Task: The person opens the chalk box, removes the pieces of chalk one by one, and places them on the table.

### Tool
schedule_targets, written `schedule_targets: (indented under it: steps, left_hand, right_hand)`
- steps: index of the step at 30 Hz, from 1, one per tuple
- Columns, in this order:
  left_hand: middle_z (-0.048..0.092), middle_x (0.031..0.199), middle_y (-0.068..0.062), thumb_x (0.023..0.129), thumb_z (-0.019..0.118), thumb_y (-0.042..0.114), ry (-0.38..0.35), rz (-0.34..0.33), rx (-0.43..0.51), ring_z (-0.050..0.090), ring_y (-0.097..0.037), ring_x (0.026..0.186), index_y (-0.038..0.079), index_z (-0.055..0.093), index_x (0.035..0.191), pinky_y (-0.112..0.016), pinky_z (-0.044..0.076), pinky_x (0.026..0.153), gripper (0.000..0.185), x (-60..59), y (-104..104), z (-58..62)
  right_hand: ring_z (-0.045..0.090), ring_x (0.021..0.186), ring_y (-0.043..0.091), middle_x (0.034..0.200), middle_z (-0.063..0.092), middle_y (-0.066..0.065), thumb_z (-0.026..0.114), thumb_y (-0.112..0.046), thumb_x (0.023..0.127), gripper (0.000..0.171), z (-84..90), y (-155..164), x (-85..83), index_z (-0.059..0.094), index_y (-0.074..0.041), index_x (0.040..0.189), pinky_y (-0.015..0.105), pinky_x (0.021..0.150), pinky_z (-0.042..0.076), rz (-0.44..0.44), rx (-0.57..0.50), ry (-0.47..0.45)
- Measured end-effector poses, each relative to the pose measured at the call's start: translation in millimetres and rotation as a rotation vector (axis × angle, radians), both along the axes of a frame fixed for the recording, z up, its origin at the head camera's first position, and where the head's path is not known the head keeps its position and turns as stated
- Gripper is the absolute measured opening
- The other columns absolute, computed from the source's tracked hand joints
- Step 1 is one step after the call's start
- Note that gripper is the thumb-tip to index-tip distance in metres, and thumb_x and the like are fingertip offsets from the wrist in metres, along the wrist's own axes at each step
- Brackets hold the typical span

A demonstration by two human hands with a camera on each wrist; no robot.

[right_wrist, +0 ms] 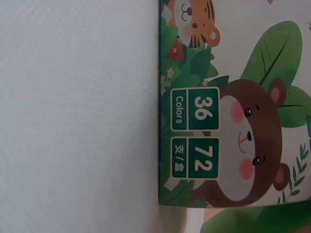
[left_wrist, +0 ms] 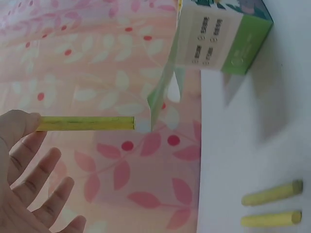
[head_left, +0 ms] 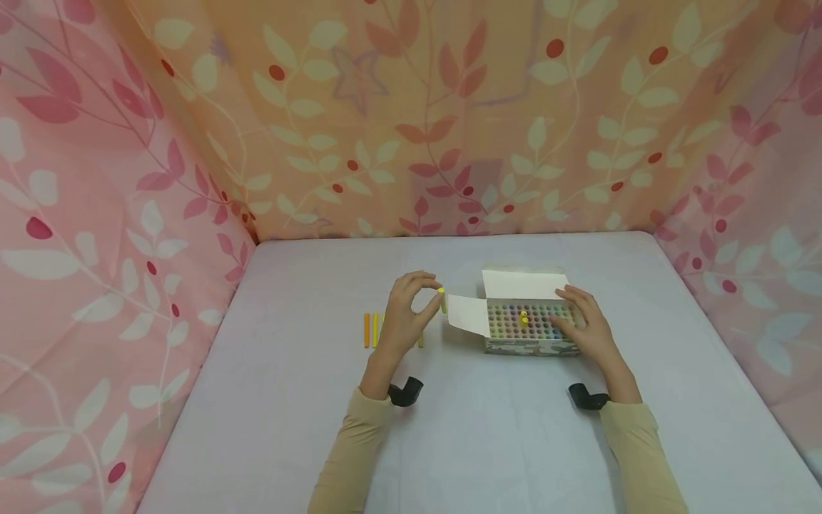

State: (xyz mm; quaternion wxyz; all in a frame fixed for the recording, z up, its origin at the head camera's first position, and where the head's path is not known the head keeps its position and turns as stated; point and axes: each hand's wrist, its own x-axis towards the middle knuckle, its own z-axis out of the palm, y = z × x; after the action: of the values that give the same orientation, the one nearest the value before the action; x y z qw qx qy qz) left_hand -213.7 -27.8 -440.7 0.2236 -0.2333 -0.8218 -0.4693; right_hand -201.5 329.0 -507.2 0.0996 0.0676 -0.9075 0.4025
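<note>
My left hand [head_left: 403, 314] pinches a yellow chalk stick [left_wrist: 87, 123] by one end between thumb and forefinger, with the other fingers spread. In the head view the stick hangs upright beside the box's open side flap [head_left: 468, 314]. My right hand [head_left: 591, 332] holds the right end of the open cardboard box [head_left: 529, 348], fingers over the far edge and thumb on top. Rows of round coloured ends fill the box, and yellow ends [head_left: 524, 319] stand out in the middle. The right wrist view shows the box's printed front [right_wrist: 243, 121]; the right hand's grip is mostly hidden there.
Left of the box, an orange stick [head_left: 367, 330], a yellow stick [head_left: 375, 330] and others lie in a row on the white tabletop [head_left: 289, 400], partly behind my left hand. The box's lid [head_left: 523, 284] stands raised at the back. Floral curtains surround the table.
</note>
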Motion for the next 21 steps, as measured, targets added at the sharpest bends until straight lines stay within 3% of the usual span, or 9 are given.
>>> schedule_targets:
  steps: [8, 21]
  left_hand:
    - [0.059, 0.114, -0.002, 0.084, 0.068, 0.016, -0.029, 0.04, 0.028, 0.048, -0.02, 0.115, 0.012, 0.066, 0.098, -0.042, 0.037, 0.099, 0.015, -2.5, -28.1, -8.9]
    - [0.06, 0.112, -0.006, 0.082, 0.07, 0.013, -0.047, 0.107, -0.044, 0.05, -0.025, 0.11, 0.011, 0.067, 0.096, -0.047, 0.037, 0.095, 0.014, -3.3, -74.6, -18.6]
  right_hand:
    - [0.026, 0.131, 0.046, 0.144, 0.03, 0.018, 0.067, -0.024, 0.086, 0.053, 0.7, -0.4, -1.0, 0.047, -0.009, 0.133, 0.07, 0.096, 0.021, 0.006, -0.007, 0.003]
    - [0.027, 0.131, 0.045, 0.143, 0.031, 0.018, 0.067, -0.023, 0.085, 0.052, 1.7, -0.4, -0.2, 0.048, -0.009, 0.132, 0.069, 0.096, 0.021, 0.008, 0.0, 0.026]
